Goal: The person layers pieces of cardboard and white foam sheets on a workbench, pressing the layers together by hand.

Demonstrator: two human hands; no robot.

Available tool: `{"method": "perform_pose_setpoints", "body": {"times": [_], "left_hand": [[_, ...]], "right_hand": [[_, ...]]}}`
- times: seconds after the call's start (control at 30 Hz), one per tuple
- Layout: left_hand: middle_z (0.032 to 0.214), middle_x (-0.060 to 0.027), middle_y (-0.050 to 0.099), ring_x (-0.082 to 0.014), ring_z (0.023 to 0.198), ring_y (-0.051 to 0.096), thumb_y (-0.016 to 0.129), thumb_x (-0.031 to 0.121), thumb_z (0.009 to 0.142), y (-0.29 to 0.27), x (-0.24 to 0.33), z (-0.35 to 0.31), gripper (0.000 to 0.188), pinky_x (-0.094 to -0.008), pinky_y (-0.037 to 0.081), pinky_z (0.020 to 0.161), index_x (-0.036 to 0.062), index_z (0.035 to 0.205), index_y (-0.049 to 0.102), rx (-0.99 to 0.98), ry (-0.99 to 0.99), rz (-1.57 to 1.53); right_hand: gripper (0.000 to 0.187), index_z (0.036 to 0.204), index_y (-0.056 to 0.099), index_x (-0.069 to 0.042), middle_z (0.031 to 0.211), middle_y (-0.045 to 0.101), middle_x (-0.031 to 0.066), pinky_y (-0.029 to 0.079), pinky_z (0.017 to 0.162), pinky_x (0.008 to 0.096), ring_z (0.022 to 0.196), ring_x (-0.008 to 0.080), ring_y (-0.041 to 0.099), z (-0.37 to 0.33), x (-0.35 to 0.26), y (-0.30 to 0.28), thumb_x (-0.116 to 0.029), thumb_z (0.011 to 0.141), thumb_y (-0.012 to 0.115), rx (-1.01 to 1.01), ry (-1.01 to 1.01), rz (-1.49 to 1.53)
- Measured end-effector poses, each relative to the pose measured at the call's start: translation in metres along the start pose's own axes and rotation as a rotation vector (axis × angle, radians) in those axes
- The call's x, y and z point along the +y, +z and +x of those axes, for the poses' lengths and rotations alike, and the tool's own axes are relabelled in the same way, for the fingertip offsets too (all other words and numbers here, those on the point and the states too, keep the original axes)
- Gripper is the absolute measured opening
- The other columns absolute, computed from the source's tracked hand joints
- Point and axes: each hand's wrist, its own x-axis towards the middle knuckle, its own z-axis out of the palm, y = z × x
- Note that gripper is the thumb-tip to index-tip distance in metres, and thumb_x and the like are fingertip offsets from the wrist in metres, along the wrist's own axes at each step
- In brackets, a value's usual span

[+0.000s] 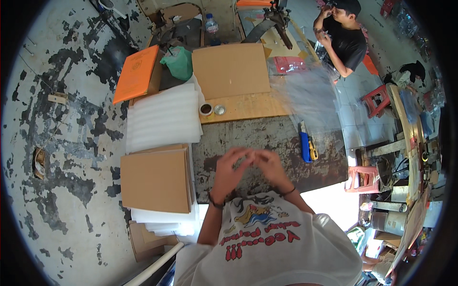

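Observation:
My left hand point(231, 168) and my right hand point(270, 167) meet over the near part of the dark, worn tabletop point(245, 133). Both sets of fingers are bent inward, with the fingertips pinched together where the hands touch. Whatever they may hold there is too small to make out. To the right of my hands lies a cutter knife point(312, 148) with a yellow and black handle, beside a blue holder point(305, 147). Beyond my hands, two small round containers point(205, 109) stand side by side, one with dark contents.
Brown cardboard sheets point(155, 181) and white foam sheets point(162, 114) are stacked at left. Further back are a cardboard panel point(231, 70), an orange box point(138, 74), a green bag point(178, 63) and clear plastic sheets point(310, 93). Another person point(342, 38) is at far right, near red stools point(376, 101).

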Motion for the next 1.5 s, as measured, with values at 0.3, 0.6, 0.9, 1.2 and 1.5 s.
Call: {"method": "perform_pose_setpoints", "body": {"times": [0.3, 0.6, 0.9, 1.2, 1.5], "left_hand": [[0.112, -0.0107, 0.071, -0.0176, 0.098, 0.068, 0.077, 0.002, 0.083, -0.018, 0.064, 0.053, 0.040, -0.0293, 0.053, 0.086, 0.0031, 0.122, 0.071, 0.235, 0.301, -0.233], [0.101, -0.0105, 0.073, -0.0197, 0.089, 0.070, 0.081, -0.001, 0.077, -0.030, 0.073, 0.052, 0.037, -0.0295, 0.055, 0.077, 0.0019, 0.114, 0.074, 0.342, 0.405, -0.110], [0.094, -0.0104, 0.073, -0.0192, 0.083, 0.070, 0.078, -0.004, 0.077, -0.044, 0.078, 0.070, 0.025, -0.0291, 0.056, 0.072, 0.0021, 0.101, 0.075, 0.293, 0.498, -0.054], [0.075, -0.0038, 0.067, -0.0065, 0.065, 0.061, 0.062, 0.002, 0.096, -0.034, 0.069, 0.070, 0.011, -0.0218, 0.048, 0.054, -0.0022, 0.094, 0.071, 0.418, 0.160, -0.321], [0.100, -0.0088, 0.067, -0.0107, 0.073, 0.060, 0.072, -0.002, 0.088, -0.036, 0.064, 0.069, 0.022, -0.0235, 0.051, 0.065, -0.0046, 0.110, 0.072, 0.116, 0.329, -0.662]], "right_hand": [[0.033, 0.125, 0.064, -0.003, 0.116, 0.064, 0.0047, 0.049, 0.088, 0.0314, 0.105, 0.0124, 0.059, 0.041, -0.099, 0.013, -0.027, 0.108, 0.051, -0.209, -0.082, 0.793], [0.068, 0.140, 0.055, -0.002, 0.128, 0.059, 0.0035, 0.042, 0.087, 0.0330, 0.108, 0.0156, 0.051, 0.029, -0.109, 0.027, -0.054, 0.109, 0.023, -0.415, -0.013, 1.056], [0.085, 0.151, 0.042, -0.001, 0.134, 0.052, 0.0025, 0.040, 0.091, 0.0372, 0.113, 0.0170, 0.046, 0.020, -0.118, 0.030, -0.066, 0.104, 0.016, -0.438, -0.048, 1.070], [0.093, 0.158, 0.031, -0.005, 0.134, 0.049, 0.0038, 0.038, 0.090, 0.0372, 0.113, 0.0168, 0.043, 0.023, -0.111, 0.050, -0.075, 0.099, 0.014, -0.436, -0.043, 1.056], [0.096, 0.158, 0.033, -0.020, 0.140, 0.056, 0.0002, 0.040, 0.087, 0.0371, 0.114, 0.0174, 0.052, 0.028, -0.092, 0.051, -0.085, 0.091, 0.012, -0.596, -0.134, 1.285]]}}
